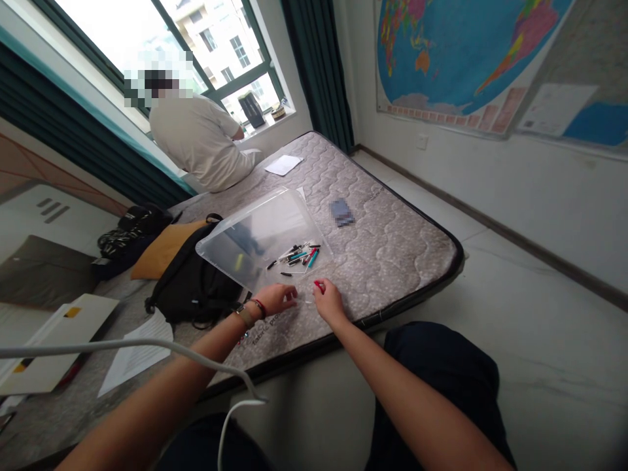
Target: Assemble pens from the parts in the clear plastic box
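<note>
Above the mattress's near edge, my right hand (330,302) is closed on a small red pen part (319,286), apparently a cap. My left hand (275,299), with a watch and a red bracelet at the wrist, is level with it, fingers curled inward. A thin, pale, clear piece shows faintly between the two hands; whether my left fingers grip it is unclear. Just beyond them rests a clear plastic box (235,226). Several pens (295,258), black, teal, white and red, lie loosely heaped inside it.
A mattress (387,242) carries a black backpack (196,288), an orange-brown envelope (164,252), papers (142,347) and a blurred dark item (342,212). Another person (196,134) sits by the window. A white cable (196,350) crosses before my left forearm.
</note>
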Tool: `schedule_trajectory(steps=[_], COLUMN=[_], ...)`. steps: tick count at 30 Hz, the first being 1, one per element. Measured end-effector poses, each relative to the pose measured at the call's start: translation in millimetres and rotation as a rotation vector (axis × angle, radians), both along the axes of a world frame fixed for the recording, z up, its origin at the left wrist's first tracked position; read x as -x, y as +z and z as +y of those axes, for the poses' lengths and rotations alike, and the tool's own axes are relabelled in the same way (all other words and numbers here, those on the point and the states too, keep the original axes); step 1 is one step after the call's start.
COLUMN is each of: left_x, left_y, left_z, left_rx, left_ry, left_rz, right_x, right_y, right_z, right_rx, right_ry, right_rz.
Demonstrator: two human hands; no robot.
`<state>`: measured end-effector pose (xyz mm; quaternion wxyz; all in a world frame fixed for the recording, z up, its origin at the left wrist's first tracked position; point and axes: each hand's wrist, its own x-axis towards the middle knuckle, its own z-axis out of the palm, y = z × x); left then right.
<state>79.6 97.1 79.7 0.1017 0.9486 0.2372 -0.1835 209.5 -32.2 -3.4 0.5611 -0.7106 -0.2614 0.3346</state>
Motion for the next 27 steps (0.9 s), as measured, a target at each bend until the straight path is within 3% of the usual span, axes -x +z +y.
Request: schedule_trajectory(steps=[5, 14, 19, 23, 27], left_x=[4, -4, 2, 6, 6], left_y=[-24.8, -30.1, -19.1, 1.0, 19.9], left_z=[-30, -40, -21, -8, -10], left_rx=[0.072, 0.001, -0.02, 0.019, 0.089], left_ry=[0.021, -0.022, 0.064, 0.099, 0.076], left_rz=[-0.103, -0.108, -0.115, -0.162, -0.217], right_x=[3, 4, 7, 13, 16], right_y=[-9.4, -1.9, 6.0, 5.1, 2.0], right_z=[6, 2, -3, -6, -6], right_rx=[-0.003, -0.007, -0.002, -0.039, -0.11], right_ry=[-0.042, 0.044, 0.183, 0.329, 0.363], right_rz=[0.093, 0.055, -0.078, -0.151, -0.134])
